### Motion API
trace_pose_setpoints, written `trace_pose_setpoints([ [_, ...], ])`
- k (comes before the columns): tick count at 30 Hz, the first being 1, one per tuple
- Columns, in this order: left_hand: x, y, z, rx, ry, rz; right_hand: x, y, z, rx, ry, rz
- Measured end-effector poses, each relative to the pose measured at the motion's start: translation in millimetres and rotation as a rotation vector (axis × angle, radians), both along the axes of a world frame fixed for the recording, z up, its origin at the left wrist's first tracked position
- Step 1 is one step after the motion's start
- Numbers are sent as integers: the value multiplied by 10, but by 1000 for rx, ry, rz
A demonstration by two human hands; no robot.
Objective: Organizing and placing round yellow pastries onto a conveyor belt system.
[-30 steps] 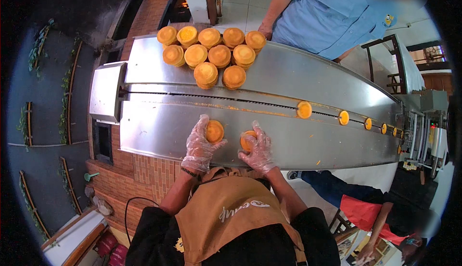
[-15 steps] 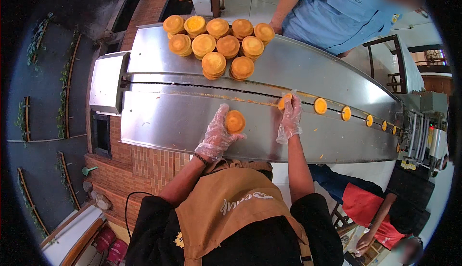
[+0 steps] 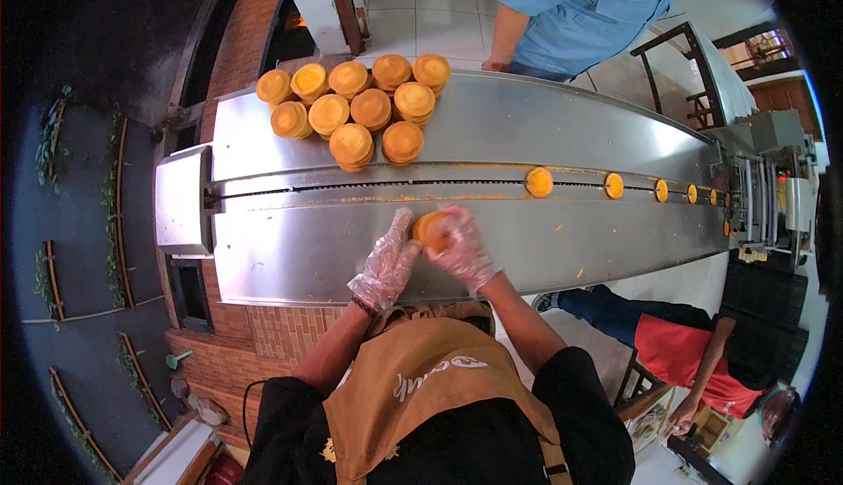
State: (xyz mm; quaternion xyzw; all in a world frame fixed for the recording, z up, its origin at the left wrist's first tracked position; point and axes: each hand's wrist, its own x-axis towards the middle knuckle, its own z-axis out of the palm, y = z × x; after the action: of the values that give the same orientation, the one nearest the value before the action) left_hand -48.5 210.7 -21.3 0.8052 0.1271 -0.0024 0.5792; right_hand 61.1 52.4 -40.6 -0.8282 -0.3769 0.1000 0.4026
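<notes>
Left hand [image 3: 386, 258]: I see it holding an orange disc [image 3: 428, 232] by the left edge
Right hand [image 3: 463, 252]: fingers curled over that disc, grasping too
Disc spot: between my hands, above the worktop [image 3: 290, 252]
Stacks [image 3: 351, 144]: beyond the left hand

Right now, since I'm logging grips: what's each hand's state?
Left hand: cupped against the left side of a round biscuit, holding it.
Right hand: holding from the right, fingers closed over the round biscuit.
</notes>
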Motion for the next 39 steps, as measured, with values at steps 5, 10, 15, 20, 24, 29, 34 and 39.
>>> trace_pose_setpoints([
  [5,219,-137,195,457,21,-113,927,-659,-520,50,45,-545],
  [10,380,-231,43,670,116,-211,976,-427,-312,-111,-220,-585],
  [15,522,-309,164,623,173,-256,893,-294,-482,79,69,-504],
  [20,417,-213,13,643,141,-178,305,-197,-141,172,380,-451],
  [24,436,169,366,518,260,107,-223,-264,-332,121,15,-124],
  [29,404,690,266,472,220,401,-313,62,-27,-137,-177,-2],
  [34,452,623,-73,486,97,583,151,-227,-387,-217,-121,-288],
  [39,377,531,-63,306,-53,657,1051,-780,-278,-124,-116,-658],
])
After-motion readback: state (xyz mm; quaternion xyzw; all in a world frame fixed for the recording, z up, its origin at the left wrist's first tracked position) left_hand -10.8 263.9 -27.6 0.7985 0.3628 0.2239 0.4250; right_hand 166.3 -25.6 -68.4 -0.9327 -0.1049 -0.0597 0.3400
